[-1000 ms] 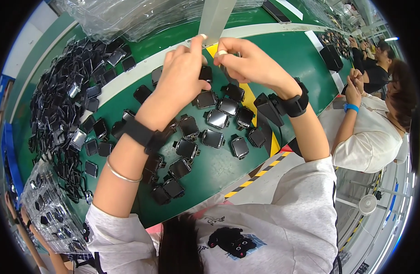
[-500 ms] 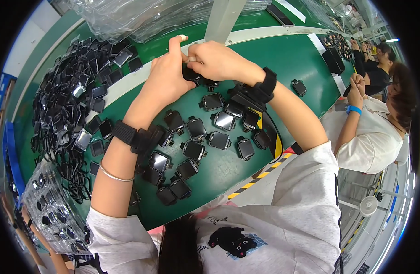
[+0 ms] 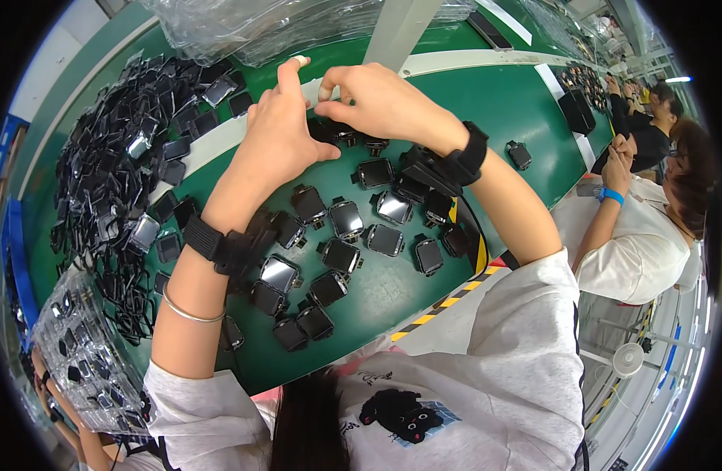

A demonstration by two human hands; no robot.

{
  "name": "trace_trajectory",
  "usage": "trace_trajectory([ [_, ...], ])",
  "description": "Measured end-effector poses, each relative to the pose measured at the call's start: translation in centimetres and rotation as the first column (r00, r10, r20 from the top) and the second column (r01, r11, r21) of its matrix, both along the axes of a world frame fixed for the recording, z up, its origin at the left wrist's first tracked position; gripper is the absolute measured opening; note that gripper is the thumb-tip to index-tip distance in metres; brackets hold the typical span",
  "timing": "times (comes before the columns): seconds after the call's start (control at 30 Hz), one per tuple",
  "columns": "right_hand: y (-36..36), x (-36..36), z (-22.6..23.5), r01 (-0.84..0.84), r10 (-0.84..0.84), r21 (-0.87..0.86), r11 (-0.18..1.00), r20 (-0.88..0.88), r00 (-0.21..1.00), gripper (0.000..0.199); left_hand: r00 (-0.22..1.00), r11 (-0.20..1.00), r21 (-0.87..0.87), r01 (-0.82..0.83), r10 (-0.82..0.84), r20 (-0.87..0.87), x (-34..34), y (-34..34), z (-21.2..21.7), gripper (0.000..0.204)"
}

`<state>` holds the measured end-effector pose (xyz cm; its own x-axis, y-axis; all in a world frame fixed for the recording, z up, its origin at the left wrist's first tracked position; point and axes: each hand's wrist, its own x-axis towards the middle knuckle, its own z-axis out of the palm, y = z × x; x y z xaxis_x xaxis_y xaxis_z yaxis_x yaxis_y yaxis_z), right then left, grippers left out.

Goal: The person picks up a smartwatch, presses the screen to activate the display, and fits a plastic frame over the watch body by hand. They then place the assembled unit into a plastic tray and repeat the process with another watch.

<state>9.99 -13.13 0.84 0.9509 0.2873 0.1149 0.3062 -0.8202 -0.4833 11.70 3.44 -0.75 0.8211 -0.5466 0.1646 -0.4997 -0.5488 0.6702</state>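
My left hand (image 3: 278,129) is over the far part of the green table, its index finger pointing away and its thumb spread to the right. Facing it, my right hand (image 3: 380,102) has thumb and bent index finger a little apart, with nothing visible between them. Both hands look open; some fingertips are hidden. Dark square smartwatch bodies (image 3: 347,136) lie under and between the hands, partly covered. Nearer me are more strapless watch bodies, among them a shiny one (image 3: 279,273) and a dark one (image 3: 385,240), mostly screen up.
A large heap of black watch pieces (image 3: 109,157) spreads at the left, with a clear plastic tray (image 3: 86,361) in front. Plastic bags (image 3: 243,31) lie beyond a pale post (image 3: 400,35). One watch (image 3: 519,155) sits apart at right. A co-worker (image 3: 636,235) sits on the right.
My right hand has moved away from the left one, and its thumb and index finger have parted. My left hand has shifted slightly left. The whole view has also shifted a little.
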Motion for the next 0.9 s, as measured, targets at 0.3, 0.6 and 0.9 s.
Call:
trace_trajectory([
  [0.3, 1.6, -0.5, -0.6, -0.056, 0.061, -0.139, 0.989, 0.027, 0.998, 0.019, 0.994, 1.000, -0.014, 0.003, -0.004, -0.106, -0.2, -0.2, -0.2, 0.096],
  [0.6, 1.2, -1.1, 1.4, -0.032, 0.031, 0.022, 0.999, 0.024, 0.999, 0.019, 0.999, 0.992, -0.124, 0.006, 0.000, 0.042, -0.1, 2.3, -0.1, 0.096],
  [0.9, 5.6, 0.9, 0.8, -0.030, 0.012, -0.327, 0.944, -0.056, 0.998, 0.023, 0.996, 0.999, -0.033, 0.008, -0.011, -0.093, -0.6, 3.5, 0.3, 0.097],
])
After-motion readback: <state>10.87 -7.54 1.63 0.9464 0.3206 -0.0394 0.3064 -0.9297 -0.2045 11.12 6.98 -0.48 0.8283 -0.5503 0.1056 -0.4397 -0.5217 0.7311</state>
